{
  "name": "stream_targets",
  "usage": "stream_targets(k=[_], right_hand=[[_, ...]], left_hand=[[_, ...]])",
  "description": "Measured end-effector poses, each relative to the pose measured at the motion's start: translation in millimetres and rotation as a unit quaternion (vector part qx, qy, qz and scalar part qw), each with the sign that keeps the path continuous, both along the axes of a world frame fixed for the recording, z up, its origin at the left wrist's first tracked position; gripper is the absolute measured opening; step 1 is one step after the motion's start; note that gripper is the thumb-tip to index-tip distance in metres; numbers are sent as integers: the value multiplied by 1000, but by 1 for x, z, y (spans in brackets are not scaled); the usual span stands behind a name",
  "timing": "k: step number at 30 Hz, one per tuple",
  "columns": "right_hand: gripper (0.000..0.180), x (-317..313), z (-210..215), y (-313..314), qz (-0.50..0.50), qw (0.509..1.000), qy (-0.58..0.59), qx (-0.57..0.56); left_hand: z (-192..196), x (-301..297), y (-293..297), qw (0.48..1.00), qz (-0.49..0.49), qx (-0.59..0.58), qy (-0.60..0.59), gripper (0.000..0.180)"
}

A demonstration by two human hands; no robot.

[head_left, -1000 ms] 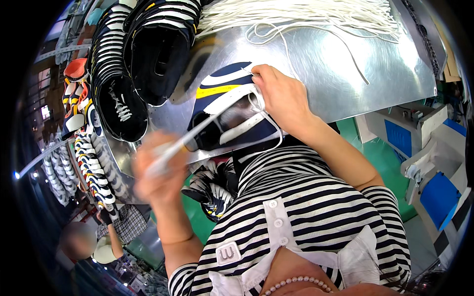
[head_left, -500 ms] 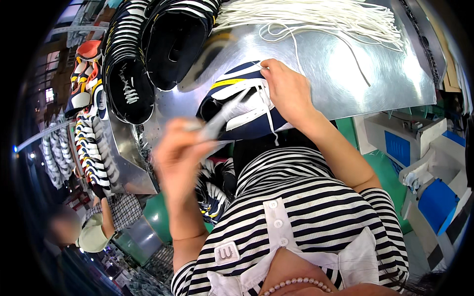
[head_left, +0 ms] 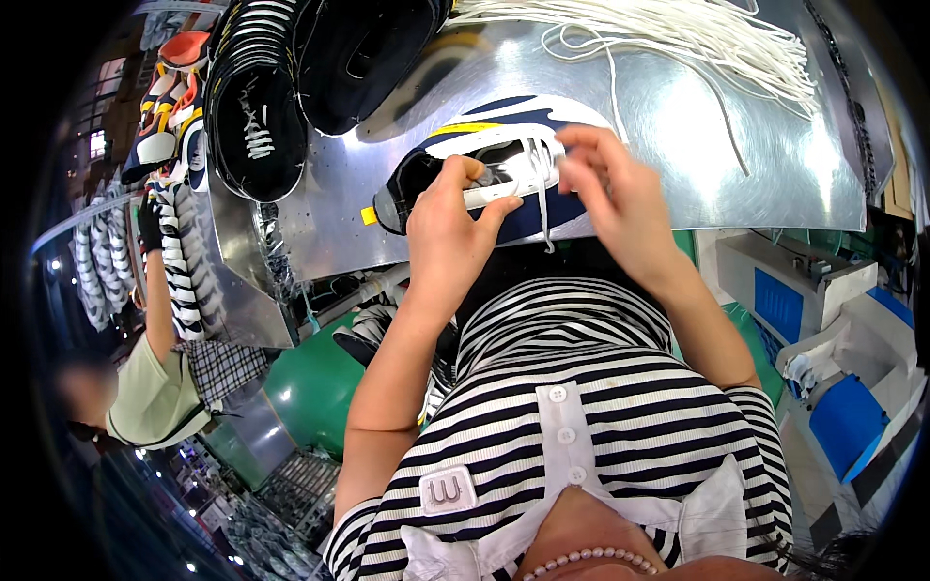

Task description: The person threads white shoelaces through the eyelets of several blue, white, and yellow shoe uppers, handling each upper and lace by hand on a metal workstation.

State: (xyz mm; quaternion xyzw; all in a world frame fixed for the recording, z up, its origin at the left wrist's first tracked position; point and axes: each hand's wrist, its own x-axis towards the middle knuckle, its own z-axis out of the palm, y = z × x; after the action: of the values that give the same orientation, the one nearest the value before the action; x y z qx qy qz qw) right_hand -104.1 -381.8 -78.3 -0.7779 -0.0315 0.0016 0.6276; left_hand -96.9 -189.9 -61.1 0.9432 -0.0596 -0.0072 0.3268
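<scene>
A navy and white shoe upper (head_left: 528,109) with a yellow stripe lies on its side along the metal table's near edge, its heel end to the left. White lace (head_left: 545,208) crosses its eyelet rows, and one end dangles toward me. My left hand (head_left: 448,232) grips the white eyelet edge at the opening between thumb and index finger. Over the front end of the lacing is my right hand (head_left: 625,198), its fingers bent and their tips blurred. Whether lace is between those fingertips I cannot make out.
A bundle of white laces (head_left: 678,48) lies across the back of the metal table (head_left: 775,184). Stacked dark shoe uppers (head_left: 257,136) stand at the back left. A co-worker (head_left: 160,387) reaches toward hanging uppers on the far left. Grey and blue equipment (head_left: 848,426) is at the right.
My left hand has come from a blurred pull off to the left onto the eyelet edge. My right hand has left the upper's far side for the lacing. The co-worker's arm has risen.
</scene>
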Motion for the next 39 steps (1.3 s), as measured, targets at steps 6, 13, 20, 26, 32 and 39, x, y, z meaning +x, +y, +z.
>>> stream_targets(k=[6,13,20,26,32,39], right_hand=[[16,-22,-12,2,48,998,25,-35],[13,-14,-8,6,68,994,37,-78],[18,-7,-20,34,17,996,55,-71],[23,-9,18,-13,112,968,122,-187],[14,20,18,19,164,971,-104,-138],[20,29,8,8,249,954,-13,-168]], left_hand=[[4,4,-1,998,-16,30,44,34],[-4,6,4,997,-74,20,-13,33],[-13,-1,6,971,-207,-13,-116,25],[-26,-8,16,972,-158,-25,-174,52],[-31,-8,18,943,-210,-34,-256,49],[-29,-13,23,935,-244,-39,-254,47]])
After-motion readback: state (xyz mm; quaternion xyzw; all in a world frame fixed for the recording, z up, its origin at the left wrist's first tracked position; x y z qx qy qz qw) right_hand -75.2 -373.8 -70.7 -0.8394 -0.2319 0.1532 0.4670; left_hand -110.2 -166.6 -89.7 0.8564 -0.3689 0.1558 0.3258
